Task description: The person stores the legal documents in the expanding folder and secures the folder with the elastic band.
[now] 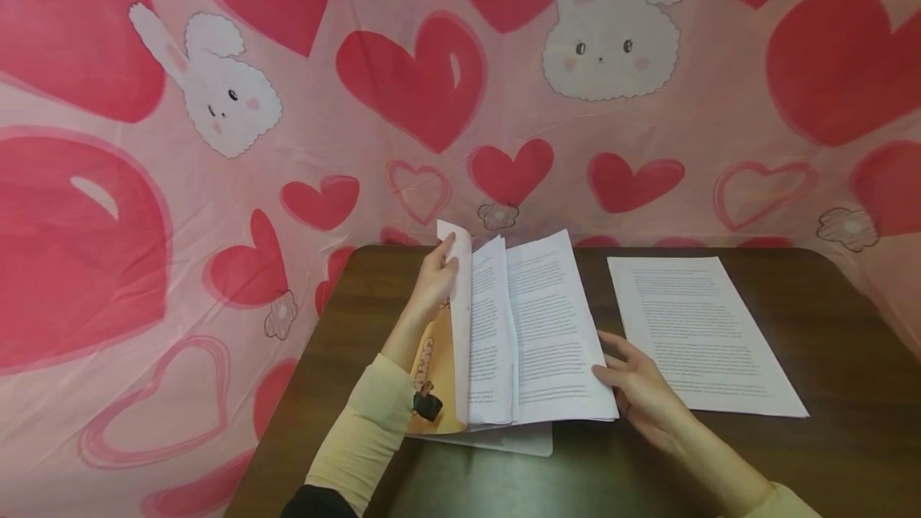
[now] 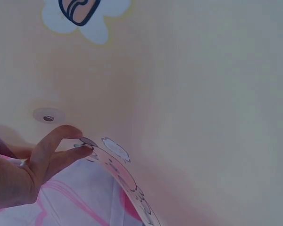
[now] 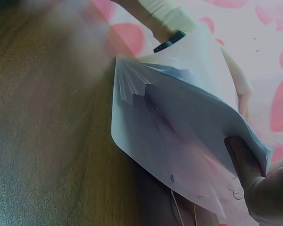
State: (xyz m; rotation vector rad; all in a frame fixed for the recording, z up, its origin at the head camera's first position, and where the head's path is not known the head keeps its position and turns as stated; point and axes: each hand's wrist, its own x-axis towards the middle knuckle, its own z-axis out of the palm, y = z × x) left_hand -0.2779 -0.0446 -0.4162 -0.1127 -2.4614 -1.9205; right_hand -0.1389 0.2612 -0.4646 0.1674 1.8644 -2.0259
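Head: left hand (image 1: 434, 279) pinches folder (image 1: 446, 366), ten o'clock; right hand (image 1: 642, 387), apparently, sheets (image 1: 548, 322), four; tilting, we judge, could spill them.

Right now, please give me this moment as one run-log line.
left hand: pinches folder cover | right hand: grips printed sheets | other printed paper: flat on table

And the head camera looks forward and down, over the surface (image 1: 863, 454) to the heart-print backdrop (image 1: 410, 78)! Left wrist: tight on the folder cover (image 2: 212, 103), left hand (image 2: 19, 176) lower left. Right wrist: close, tilted, past the right hand (image 3: 269, 193), sharing surface, papers (image 1: 550, 326) and backdrop with the head view.
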